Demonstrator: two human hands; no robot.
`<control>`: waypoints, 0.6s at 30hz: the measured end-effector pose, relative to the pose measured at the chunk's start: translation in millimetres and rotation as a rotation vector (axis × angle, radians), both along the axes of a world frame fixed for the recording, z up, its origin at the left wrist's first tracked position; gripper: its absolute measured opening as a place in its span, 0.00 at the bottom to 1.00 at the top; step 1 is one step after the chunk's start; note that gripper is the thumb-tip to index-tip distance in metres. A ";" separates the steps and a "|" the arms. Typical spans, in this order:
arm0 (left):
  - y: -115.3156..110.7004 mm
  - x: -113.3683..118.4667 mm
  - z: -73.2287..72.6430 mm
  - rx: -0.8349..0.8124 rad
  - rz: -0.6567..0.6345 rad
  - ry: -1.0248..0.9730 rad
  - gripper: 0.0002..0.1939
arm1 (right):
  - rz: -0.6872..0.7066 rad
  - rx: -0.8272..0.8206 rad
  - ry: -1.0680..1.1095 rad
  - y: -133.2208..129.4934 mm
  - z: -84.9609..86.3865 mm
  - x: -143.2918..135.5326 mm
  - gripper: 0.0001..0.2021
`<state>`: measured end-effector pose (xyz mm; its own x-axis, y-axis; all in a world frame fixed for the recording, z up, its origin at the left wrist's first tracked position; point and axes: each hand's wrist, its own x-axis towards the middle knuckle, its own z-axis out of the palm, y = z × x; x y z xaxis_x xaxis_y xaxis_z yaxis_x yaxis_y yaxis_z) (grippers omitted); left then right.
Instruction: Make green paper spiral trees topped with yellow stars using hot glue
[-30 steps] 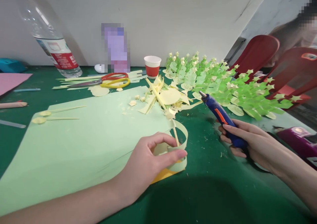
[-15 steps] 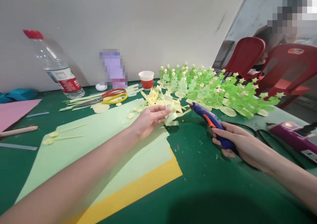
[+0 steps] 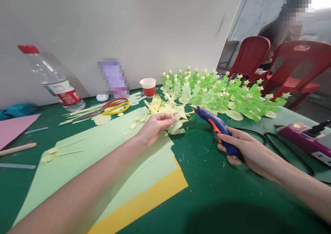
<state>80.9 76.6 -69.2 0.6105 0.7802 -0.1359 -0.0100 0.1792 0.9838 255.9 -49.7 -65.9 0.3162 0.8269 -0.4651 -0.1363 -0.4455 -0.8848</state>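
Observation:
My left hand (image 3: 151, 128) is closed in a pinch on a pale green curled paper strip (image 3: 178, 126), beside a thin pale stem. Fingers partly hide where they grip it. My right hand (image 3: 239, 144) is wrapped round a blue glue gun (image 3: 213, 120) with an orange trigger. Its nozzle points left towards the strip, with a small gap between. Behind the left hand lies a heap of pale yellow paper pieces (image 3: 157, 106). Light green paper sheets (image 3: 103, 151) lie under my left forearm, with a yellow sheet (image 3: 144, 201) showing below them.
Rows of green paper plants with star tops (image 3: 222, 92) stand at the back right. Scissors (image 3: 116, 104), a paper cup (image 3: 148, 87), a water bottle (image 3: 62, 85) and a phone-like blurred object (image 3: 113, 77) are behind. A purple power strip (image 3: 297, 134) and cable lie right; a person sits beyond.
The camera view has shifted slightly, so most things sit a little further left. Both hands keep their holds, and the curled paper strip has turned slightly.

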 end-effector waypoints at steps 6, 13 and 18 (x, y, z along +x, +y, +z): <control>3.6 -3.0 1.5 0.001 0.015 0.021 0.07 | 0.008 0.039 0.013 -0.7 -3.0 1.0 0.06; 16.8 -6.1 -0.1 0.004 0.110 0.015 0.08 | -0.020 0.085 -0.004 -3.4 -2.7 2.5 0.09; 30.9 -3.8 1.0 0.042 0.186 -0.005 0.06 | 0.008 0.104 -0.020 -4.6 -2.1 1.2 0.11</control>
<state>77.1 107.5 -68.2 0.4558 0.8846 -0.0980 -0.0445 0.1326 0.9902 257.1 -54.3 -68.0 0.3179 0.8726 -0.3708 -0.1154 -0.3525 -0.9287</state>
